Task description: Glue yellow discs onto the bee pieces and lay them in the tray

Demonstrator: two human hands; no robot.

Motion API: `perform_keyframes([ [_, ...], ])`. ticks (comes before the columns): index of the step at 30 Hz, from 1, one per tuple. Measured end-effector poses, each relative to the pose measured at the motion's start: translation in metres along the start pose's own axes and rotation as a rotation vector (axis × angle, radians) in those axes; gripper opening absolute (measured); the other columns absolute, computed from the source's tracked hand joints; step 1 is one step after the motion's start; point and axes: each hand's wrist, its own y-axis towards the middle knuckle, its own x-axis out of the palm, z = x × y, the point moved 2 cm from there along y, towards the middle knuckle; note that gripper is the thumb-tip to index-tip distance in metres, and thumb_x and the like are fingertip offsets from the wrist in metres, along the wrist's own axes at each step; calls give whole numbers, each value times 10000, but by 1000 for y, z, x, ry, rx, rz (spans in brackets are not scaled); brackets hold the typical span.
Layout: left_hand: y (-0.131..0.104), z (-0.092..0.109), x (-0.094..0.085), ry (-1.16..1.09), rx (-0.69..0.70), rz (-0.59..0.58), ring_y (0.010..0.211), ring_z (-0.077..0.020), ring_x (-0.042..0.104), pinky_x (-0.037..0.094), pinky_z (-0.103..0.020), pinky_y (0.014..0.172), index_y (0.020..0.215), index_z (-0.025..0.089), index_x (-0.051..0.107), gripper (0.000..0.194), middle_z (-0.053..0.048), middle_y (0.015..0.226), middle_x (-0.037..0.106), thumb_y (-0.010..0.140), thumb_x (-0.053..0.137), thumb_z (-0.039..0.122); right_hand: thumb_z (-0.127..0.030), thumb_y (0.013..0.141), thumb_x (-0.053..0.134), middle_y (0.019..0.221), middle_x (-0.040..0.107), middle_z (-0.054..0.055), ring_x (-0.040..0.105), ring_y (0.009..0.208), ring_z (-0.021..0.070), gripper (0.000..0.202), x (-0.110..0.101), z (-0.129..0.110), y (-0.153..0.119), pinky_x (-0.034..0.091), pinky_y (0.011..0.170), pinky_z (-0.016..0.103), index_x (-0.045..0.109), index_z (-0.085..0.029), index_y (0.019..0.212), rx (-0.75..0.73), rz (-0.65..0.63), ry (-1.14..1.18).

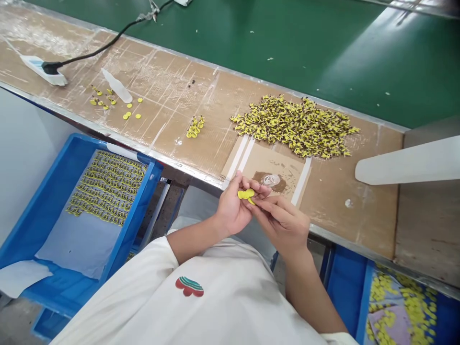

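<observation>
My left hand (235, 206) is held palm up in front of the bench edge, its fingers curled round several yellow discs (246, 193). From the right, my right hand (282, 218) reaches in with thumb and fingertips pinched on a yellow disc (251, 201) beside them. Just beyond the hands, a cardboard piece (273, 158) with white tape strips bears a wet brown patch and a clear blob (270, 180). Behind it lies a big heap of small yellow and dark pieces (294, 125). A small group of yellow pieces (195, 127) sits left of the heap.
On the bench's left are a white bottle (117, 86), scattered yellow discs (138, 116) and a power strip (43, 69) with a black cable. Blue trays (124, 249) stand below on both sides. A white object (406, 160) juts in from the right. Beyond runs a green surface (233, 48).
</observation>
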Motion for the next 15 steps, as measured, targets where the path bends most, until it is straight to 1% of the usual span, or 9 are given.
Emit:
perform_keyframes([
  [2,0,0,-3,-1,-12,-20,723,-118,674,557,-300,884,645,162,557,434,3,662,595,1010,489,386,-119,814,786,938,738,39,708,774,129,291,1,-2,-1,574,686,239,711,-233,1070,-1,0,-35],
  [5,0,-2,-7,13,-59,-30,784,-125,676,549,-283,871,681,154,601,416,-14,733,614,1005,495,393,-174,819,797,971,745,53,716,819,144,352,-1,-6,3,553,683,234,698,-218,1154,-53,-39,-171],
  [7,0,-3,-8,27,-65,-22,820,-122,674,535,-265,883,697,145,623,405,-24,773,621,1009,491,368,-189,847,771,919,736,39,708,811,138,308,-3,-10,8,530,682,228,713,-217,1148,-112,-98,-270],
  [9,-2,-3,-8,46,-49,-18,838,-115,668,520,-257,915,703,136,635,404,-30,793,622,1016,476,336,-180,873,739,842,717,11,678,739,107,237,-5,-12,14,490,641,213,738,-229,1105,-163,-142,-342],
  [12,-6,-3,-5,83,-46,-32,826,-110,660,517,-257,919,707,131,640,413,-31,802,622,1023,452,319,-168,873,734,773,695,-9,639,688,86,181,-6,-14,19,462,625,205,757,-238,1039,-213,-126,-352],
  [15,-8,-2,-3,97,-70,-24,795,-112,654,529,-251,863,703,132,634,410,-26,785,613,1018,453,323,-142,839,762,739,673,-10,614,680,85,195,-4,-14,19,475,653,208,754,-228,1014,-227,-83,-270],
])
